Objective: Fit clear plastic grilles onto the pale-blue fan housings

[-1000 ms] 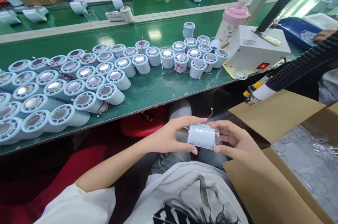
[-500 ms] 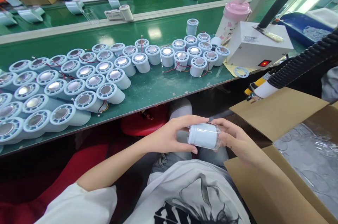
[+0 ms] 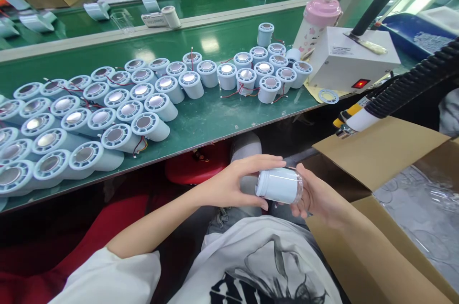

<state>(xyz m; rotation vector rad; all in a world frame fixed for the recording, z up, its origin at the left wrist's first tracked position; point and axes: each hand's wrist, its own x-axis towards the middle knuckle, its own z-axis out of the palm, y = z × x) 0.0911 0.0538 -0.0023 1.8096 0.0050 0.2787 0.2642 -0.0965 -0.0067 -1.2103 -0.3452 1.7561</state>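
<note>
Above my lap, a light blue plastic cylinder lies on its side between my two hands, with a clear plastic cover over its right part. My left hand grips its left end, thumb below and fingers above. At the covered right end, my right hand has its palm and curled fingers against the clear plastic. On the bench in front stand many similar blue cylinders with round metallic discs in their tops, some with thin red and black wires.
An open carton of clear plastic pieces stands at my right. A white box with a red switch, a pink-lidded bottle and a flat blue ring are at the bench's right. A black ribbed hose hangs nearby. Across the bench sits another person.
My right hand has shifted its hold, turning so its fingers now curl beneath the cylinder's right end. The cylinder has moved slightly right. Across the bench, the other person's hand has lifted.
</note>
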